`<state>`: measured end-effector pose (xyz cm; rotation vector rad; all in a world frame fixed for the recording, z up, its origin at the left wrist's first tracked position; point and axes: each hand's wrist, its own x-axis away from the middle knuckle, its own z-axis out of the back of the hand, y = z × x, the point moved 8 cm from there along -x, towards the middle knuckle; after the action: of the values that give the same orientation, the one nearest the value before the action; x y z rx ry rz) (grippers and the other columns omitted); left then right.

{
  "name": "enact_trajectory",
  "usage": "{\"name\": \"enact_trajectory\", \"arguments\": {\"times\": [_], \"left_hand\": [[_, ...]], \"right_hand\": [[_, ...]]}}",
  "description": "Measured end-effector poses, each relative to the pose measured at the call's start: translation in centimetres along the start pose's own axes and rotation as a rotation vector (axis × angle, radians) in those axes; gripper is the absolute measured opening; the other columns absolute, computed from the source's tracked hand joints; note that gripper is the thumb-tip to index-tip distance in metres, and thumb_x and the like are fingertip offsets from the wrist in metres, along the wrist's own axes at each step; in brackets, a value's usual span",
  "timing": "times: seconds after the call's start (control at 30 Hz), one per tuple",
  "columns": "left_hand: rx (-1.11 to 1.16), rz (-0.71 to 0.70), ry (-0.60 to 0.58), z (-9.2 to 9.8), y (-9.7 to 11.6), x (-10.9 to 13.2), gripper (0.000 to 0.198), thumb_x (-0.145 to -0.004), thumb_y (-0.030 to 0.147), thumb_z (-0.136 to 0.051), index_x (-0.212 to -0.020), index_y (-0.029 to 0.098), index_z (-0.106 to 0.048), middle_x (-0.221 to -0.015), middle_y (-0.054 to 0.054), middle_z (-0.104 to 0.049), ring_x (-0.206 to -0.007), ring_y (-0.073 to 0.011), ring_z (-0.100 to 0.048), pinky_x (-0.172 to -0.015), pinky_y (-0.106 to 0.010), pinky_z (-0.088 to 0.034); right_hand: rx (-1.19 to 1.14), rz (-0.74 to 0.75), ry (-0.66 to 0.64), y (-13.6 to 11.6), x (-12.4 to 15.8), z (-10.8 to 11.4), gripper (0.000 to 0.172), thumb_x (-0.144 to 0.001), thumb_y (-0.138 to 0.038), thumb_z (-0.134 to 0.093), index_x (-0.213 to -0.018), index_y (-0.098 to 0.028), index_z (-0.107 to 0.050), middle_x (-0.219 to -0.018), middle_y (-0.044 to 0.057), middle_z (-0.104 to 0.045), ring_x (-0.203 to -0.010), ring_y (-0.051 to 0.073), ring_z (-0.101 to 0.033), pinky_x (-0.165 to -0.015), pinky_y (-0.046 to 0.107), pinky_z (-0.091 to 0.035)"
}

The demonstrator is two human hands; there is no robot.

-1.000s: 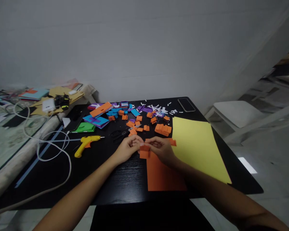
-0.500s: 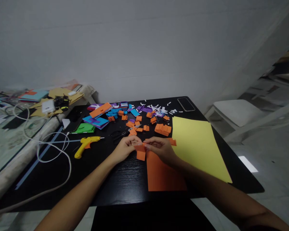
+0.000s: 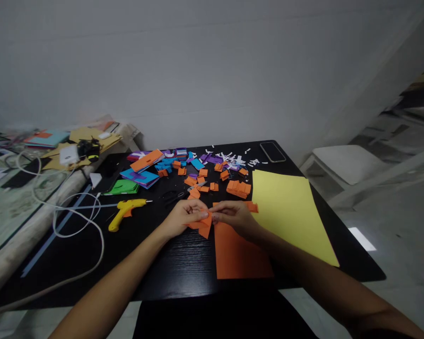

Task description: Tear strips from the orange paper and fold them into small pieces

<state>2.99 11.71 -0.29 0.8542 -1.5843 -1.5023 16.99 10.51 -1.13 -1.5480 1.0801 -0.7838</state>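
My left hand [image 3: 183, 217] pinches a small folded orange paper piece [image 3: 204, 226] near the middle of the table. Close against it, my right hand [image 3: 235, 217] has its fingertips closed on the right edge of the same piece. Beneath my right hand and forearm lies a large orange sheet [image 3: 238, 259], its upper part partly covered. Beyond the hands is a scatter of small folded orange papers [image 3: 203, 173], with a thicker stack of orange pieces [image 3: 239, 189] to the right. Scissors [image 3: 175, 197] with dark handles lie just past my left hand, blades partly under orange pieces.
To the left lies a yellow glue gun [image 3: 125, 212], near a white cable [image 3: 101, 235] and green paper [image 3: 123, 187]. Yellow sheets [image 3: 289, 212] lie on the right, a phone [image 3: 273, 152] at the back right. White paper scraps [image 3: 233, 159] are strewn at the back.
The orange piece has turned and tilted between my fingers; its lower flap now points down at an angle. Both hands stay nearly in place.
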Motion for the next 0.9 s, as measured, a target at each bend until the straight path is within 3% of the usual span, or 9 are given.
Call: {"name": "enact_trajectory", "arguments": {"times": [0.2, 0.47, 0.9], "left_hand": [[0.017, -0.001, 0.042, 0.02, 0.09, 0.11, 0.041, -0.068, 0.047, -0.087, -0.078, 0.010, -0.070, -0.060, 0.001, -0.060, -0.050, -0.0060, -0.046, -0.047, -0.017, -0.031], [-0.021, 0.003, 0.010, 0.17, -0.57, 0.00, 0.036, -0.077, 0.044, -0.081, -0.081, 0.010, -0.070, -0.058, 0.004, -0.052, -0.050, -0.0048, -0.039, -0.049, -0.017, -0.025], [0.065, 0.030, -0.004, -0.02, -0.25, 0.03, 0.031, -0.073, 0.040, -0.084, -0.076, 0.011, -0.071, -0.063, 0.002, -0.060, -0.054, -0.0069, -0.048, -0.054, -0.018, -0.033]], "right_hand": [[0.028, 0.030, 0.002, -0.12, 0.05, 0.10, 0.023, -0.074, -0.038, -0.085, -0.088, -0.021, -0.078, -0.074, 0.001, -0.073, -0.068, 0.014, -0.068, -0.073, 0.033, -0.059], [0.047, 0.014, 0.013, -0.19, 0.04, 0.12, 0.022, -0.075, -0.037, -0.085, -0.087, -0.020, -0.078, -0.073, 0.001, -0.073, -0.067, 0.015, -0.068, -0.072, 0.033, -0.059], [-0.068, 0.016, -0.029, -0.01, -0.07, -0.42, 0.025, -0.074, -0.035, -0.086, -0.091, -0.019, -0.076, -0.075, 0.000, -0.074, -0.067, 0.014, -0.070, -0.072, 0.033, -0.060]]}}
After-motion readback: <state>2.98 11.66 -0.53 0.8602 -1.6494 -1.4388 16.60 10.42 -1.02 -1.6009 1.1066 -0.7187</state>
